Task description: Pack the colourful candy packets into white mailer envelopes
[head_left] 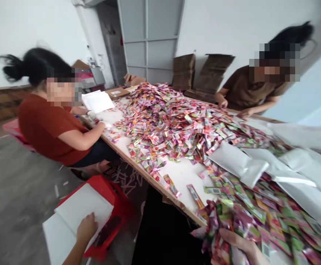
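Observation:
My right hand (240, 243), at the table's near edge, is closed around a bunch of small glossy packets (218, 235) in pink, purple and green. The thumb lies across the bunch; the other fingers are hidden behind it. Low on the left, my left hand (88, 226) has its fingers curled against flat white sheets (91, 206), pinching at the top one. These sheets rest on a red plastic stool (102, 184), with one hanging past its side. More packets (160, 125) lie in a large heap over the table.
Silvery-white pouches (237, 162) lie on the packets at right. One person (52, 129) in a rust-red shirt sits at left; another (251, 88) in brown is across the table (181, 173). Stacked flattened cardboard (211, 73) leans against the back wall.

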A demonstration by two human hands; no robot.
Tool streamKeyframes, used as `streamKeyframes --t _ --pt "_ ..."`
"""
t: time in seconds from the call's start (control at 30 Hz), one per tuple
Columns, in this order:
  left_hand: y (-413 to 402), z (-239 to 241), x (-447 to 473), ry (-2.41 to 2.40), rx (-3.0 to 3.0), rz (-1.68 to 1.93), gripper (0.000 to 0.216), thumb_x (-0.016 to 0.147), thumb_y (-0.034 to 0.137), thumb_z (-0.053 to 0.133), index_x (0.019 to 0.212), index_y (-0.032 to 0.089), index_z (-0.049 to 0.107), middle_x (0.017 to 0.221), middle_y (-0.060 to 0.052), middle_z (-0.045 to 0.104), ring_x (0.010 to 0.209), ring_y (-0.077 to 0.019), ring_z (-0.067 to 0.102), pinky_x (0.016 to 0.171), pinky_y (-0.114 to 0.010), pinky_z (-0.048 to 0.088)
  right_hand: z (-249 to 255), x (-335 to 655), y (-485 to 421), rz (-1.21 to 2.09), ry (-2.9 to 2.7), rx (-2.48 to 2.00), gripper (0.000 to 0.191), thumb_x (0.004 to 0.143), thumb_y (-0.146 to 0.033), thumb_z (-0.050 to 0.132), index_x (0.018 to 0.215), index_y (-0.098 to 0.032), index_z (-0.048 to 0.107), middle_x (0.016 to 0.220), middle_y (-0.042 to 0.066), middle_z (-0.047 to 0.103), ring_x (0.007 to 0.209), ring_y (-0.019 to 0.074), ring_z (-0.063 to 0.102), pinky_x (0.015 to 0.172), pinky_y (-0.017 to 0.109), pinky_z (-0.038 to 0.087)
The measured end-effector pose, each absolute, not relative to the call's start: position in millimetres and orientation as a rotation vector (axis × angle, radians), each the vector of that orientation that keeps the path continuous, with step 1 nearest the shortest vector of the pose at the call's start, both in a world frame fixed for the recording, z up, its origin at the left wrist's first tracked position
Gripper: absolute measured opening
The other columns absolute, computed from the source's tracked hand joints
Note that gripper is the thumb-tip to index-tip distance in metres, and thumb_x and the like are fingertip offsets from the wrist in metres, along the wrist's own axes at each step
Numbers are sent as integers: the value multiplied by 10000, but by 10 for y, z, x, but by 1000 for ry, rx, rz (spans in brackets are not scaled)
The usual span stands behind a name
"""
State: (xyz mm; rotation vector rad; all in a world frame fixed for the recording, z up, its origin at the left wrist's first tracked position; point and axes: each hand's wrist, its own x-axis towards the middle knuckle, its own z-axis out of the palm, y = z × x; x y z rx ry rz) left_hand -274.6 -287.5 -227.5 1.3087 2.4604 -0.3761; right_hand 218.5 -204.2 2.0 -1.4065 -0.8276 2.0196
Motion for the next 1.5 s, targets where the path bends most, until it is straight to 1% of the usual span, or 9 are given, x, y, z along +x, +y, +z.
streamKeyframes --t 0.2,0.37,0.53,0.67,0.77,0.93,1.1,1.33,1.5 --pt "-2671 -1797 -2785 2717 1201 284 315 826 334 309 1031 196 505 826 -84 663 733 -257 637 598 -323 468 -71 2222 -2053 2024 -832 -1364 386 651 -410 628 820 -72 708 826 150 686 724 244 646 721 324 493" --pt "-2005 -854 -1786 2394 1945 1089 261 768 240 378 921 181 580 840 -79 642 802 -228 600 717 -307 469 -86 2169 -1842 1623 -842 -1655 226 597 -354 699 573 -138 639 582 59 647 547 195 599 596 309 495" --pt "-1468 -613 -294 1674 2419 490 341 813 134 355 1068 217 565 888 -77 638 848 -216 579 769 -324 447 320 2194 -1669 1086 -1301 -1605 211 509 -304 737 639 -180 626 649 20 628 747 225 585 781 330 456" --pt "-1359 -836 297 1482 2418 52 410 761 110 423 1168 140 456 831 -108 627 809 -232 587 702 -319 445 507 2257 -1669 1129 -1551 -1606 283 493 -224 713 755 -167 622 649 -12 588 627 165 534 638 279 456" --pt "-1256 -893 354 1386 2379 87 366 759 174 459 1121 119 462 843 -112 629 810 -231 589 699 -314 436 308 2224 -1624 1292 -1638 -1638 318 439 -172 722 737 -156 612 629 -40 562 589 131 497 556 227 420" --pt "-1045 -822 403 1284 2111 368 202 806 242 418 688 159 560 770 -77 636 775 -196 590 721 -303 431 -242 2242 -1461 1685 -1623 -1597 184 463 -158 681 630 -137 607 609 -38 576 563 121 497 544 223 415" --pt "-1077 -890 684 1103 1601 729 229 779 234 478 567 160 524 1038 -74 626 960 -172 564 854 -278 417 -402 2336 -1386 1698 -1547 -1741 138 523 -190 622 653 -144 614 655 -8 613 596 133 527 583 231 423" --pt "-1070 -802 1000 1102 1607 852 219 764 230 476 556 174 514 1061 -75 616 1026 -173 540 888 -283 401 -657 2217 -1372 619 -2112 -2152 422 523 -264 625 920 -124 593 836 113 633 762 248 571 655 315 405" --pt "-1000 -785 987 1070 1716 755 210 725 183 501 515 174 502 1048 -81 623 1054 -192 530 913 -298 381 -703 2378 -1167 1287 -1983 -1847 161 586 -217 543 718 -141 597 696 23 616 690 176 559 604 248 411"
